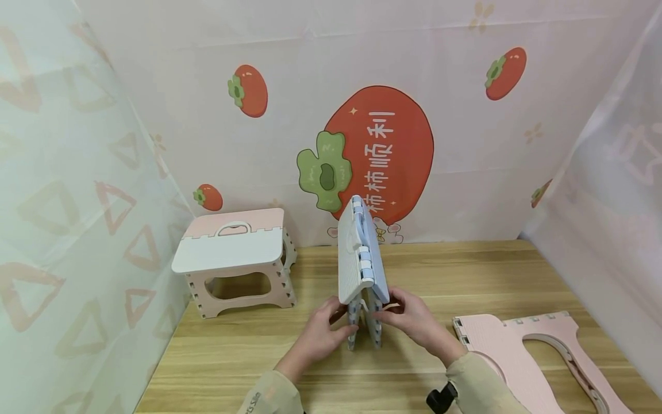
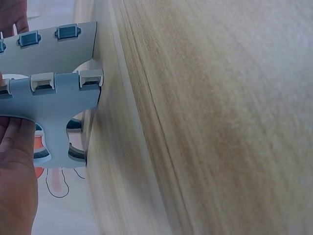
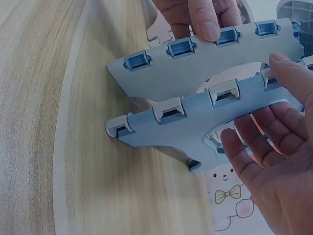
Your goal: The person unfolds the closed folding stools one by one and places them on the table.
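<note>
A half-folded blue-and-white folding stool [image 1: 362, 253] stands on the table in front of me, its two top panels tilted together like a roof and its leg panels slightly apart below. My left hand [image 1: 323, 339] holds the left leg panel, thumb at its near edge. On the other side, my right hand [image 1: 414, 322] grips the blue leg panel [image 3: 181, 117], its thumb on the edge and its fingers at the cut-out. The right wrist view shows the white leg panel [image 3: 161, 78] with blue hinge clips, the left fingers [image 3: 203, 19] against it.
An unfolded pink-and-white stool [image 1: 227, 250] stands upright at the back left. A flattened pink stool [image 1: 509, 351] lies at the right, beside my right forearm. Patterned sheets enclose the wooden table [image 1: 439, 270] at the back and both sides.
</note>
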The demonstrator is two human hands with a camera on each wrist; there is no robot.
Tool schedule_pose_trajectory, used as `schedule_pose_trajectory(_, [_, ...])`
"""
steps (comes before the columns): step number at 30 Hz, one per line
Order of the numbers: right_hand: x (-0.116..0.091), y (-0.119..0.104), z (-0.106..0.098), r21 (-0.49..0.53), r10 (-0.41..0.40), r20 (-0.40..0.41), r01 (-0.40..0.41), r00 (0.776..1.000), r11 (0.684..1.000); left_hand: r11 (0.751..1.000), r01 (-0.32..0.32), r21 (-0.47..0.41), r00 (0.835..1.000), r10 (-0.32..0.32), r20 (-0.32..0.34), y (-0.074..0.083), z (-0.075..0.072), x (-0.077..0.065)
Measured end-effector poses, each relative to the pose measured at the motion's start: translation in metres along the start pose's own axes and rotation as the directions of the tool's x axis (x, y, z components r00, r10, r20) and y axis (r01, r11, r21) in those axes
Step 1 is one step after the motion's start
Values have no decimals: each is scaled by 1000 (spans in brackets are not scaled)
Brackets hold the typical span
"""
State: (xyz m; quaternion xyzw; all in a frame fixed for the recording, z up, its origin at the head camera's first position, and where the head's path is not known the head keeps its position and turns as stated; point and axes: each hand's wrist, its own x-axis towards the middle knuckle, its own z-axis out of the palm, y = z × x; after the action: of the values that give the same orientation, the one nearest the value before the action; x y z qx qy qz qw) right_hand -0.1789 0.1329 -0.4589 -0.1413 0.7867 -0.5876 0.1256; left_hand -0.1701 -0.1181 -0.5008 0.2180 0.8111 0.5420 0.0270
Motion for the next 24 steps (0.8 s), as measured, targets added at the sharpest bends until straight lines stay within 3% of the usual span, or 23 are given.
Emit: schedule_pose_trajectory(24, [-3, 5, -10, -8, 19, 10, -19, 1000, 1000, 1000, 2, 29, 1000, -2, -1, -2, -3, 0])
